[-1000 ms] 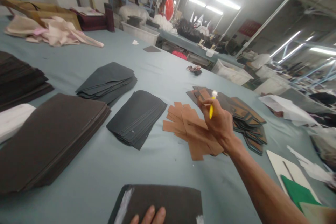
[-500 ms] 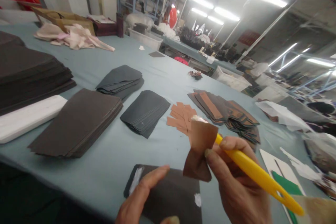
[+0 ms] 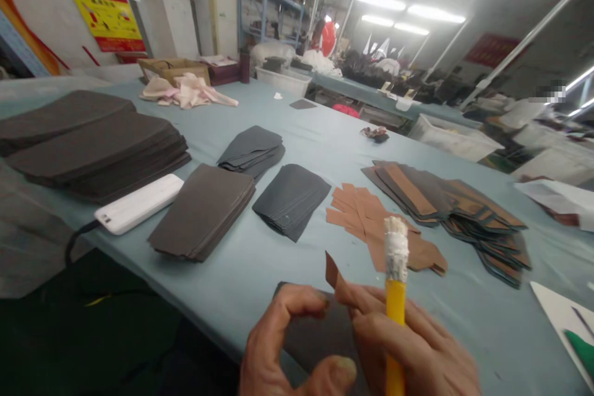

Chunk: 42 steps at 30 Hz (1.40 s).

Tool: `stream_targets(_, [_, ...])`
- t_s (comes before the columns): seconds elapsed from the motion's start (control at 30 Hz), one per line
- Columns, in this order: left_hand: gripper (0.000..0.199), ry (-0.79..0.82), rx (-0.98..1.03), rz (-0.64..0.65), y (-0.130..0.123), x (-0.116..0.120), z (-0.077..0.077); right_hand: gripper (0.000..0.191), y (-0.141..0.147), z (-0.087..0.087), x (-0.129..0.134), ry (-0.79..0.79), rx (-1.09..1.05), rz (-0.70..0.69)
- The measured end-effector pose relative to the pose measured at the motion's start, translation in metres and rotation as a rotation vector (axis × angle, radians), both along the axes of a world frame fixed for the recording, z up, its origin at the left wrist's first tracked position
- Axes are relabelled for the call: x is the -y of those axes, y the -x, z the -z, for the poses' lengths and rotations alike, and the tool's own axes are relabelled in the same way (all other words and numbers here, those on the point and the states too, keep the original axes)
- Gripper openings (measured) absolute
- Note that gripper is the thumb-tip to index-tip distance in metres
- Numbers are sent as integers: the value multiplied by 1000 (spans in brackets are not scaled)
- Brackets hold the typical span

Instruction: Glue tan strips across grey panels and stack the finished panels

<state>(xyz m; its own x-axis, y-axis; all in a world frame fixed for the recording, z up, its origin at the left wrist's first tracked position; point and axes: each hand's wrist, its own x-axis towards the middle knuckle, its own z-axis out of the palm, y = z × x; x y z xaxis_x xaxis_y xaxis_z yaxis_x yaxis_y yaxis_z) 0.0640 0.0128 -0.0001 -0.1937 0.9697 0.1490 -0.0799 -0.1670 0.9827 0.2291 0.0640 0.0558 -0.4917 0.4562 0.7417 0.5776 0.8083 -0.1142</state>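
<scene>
My right hand [image 3: 408, 346] is up close to my face, its fingers clamped around a yellow plastic stick with a frayed white tip [image 3: 396, 297], which stands upright at the bottom middle of the frame. A small tan leather-like piece [image 3: 332, 272] pokes out from those fingers, pinched against the stick as far as I can tell; most of it is hidden. My left hand [image 3: 285, 346] is just beside it, fingers curled, with the thumb apart from them, over a dark rectangular sheet [image 3: 309, 328]. The step in hand looks like working that tan piece with the stick. The next move calls for my left fingers to close in and steady it. Beyond my hands, a loose pile of tan cut strips [image 3: 371, 223] lies on the pale blue-grey table [image 3: 260, 260], right of the dark grey stacks.
</scene>
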Motion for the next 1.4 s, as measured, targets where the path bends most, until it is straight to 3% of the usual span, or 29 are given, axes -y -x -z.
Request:
stream_targets(0.1, [51,94,149,44,-11,-4,-12,26,2,-2,-2,-69,67,-18])
stream_targets(0.27, [53,224,349,33,-24,-4,-23,23,1,3,-2,-51,169,-25])
stream_targets(0.5, [50,257,253,-2,-19,2,-7,24,-13,22,6,111,160,-38])
stream_targets(0.63, [40,233,232,112,-15,-1,-6,28,-15,15,4,40,244,-72])
stream_targets(0.9, [48,329,304,86,-23,-12,-18,36,-10,2,2,-54,318,-91])
stream_targets(1.0, [48,330,313,114,-21,-12,-19,30,-15,4,3,65,231,-130])
stream_targets(1.1, [47,312,248,149,-14,-10,-19,10,-21,4,4,187,59,-30])
stream_targets(1.23, [45,297,151,193,-6,-8,-21,21,-23,3,5,355,-149,130])
stream_targets(1.4, [43,287,105,213,-8,-4,-19,26,-18,1,5,637,-297,37])
